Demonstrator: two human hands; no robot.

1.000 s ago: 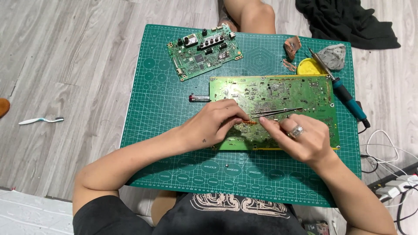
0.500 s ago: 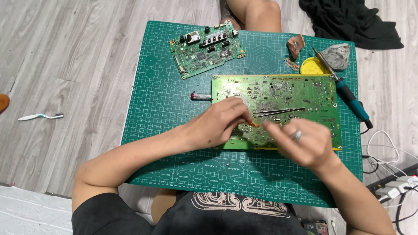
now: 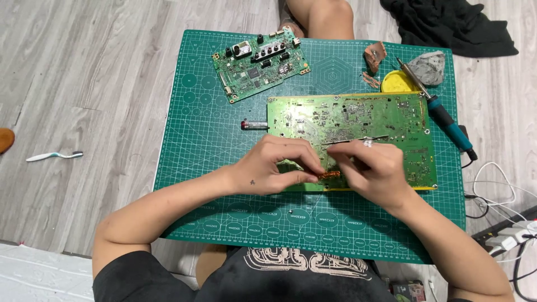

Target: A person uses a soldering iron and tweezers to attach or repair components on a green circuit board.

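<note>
A large green circuit board (image 3: 363, 120) lies on a green cutting mat (image 3: 201, 128). My left hand (image 3: 277, 168) rests on the board's near-left part, fingers pinched on a small copper-coloured piece (image 3: 330, 175) at the board's near edge. My right hand (image 3: 372, 168) meets it from the right and holds thin metal tweezers (image 3: 352, 140) that lie across the board. The two hands touch at the fingertips over the copper piece.
A smaller circuit board (image 3: 260, 63) lies at the mat's far left. A soldering iron with a blue handle (image 3: 444, 120), a yellow tin (image 3: 398, 84), copper scraps (image 3: 373, 56) and a grey wad (image 3: 428, 67) sit far right. A small cylinder (image 3: 254, 124) lies left of the big board. Cables (image 3: 498, 196) run at right.
My right hand has moved left, closing on my left hand's fingertips over the copper piece. The view has shifted slightly, so the mat sits lower in the frame.
</note>
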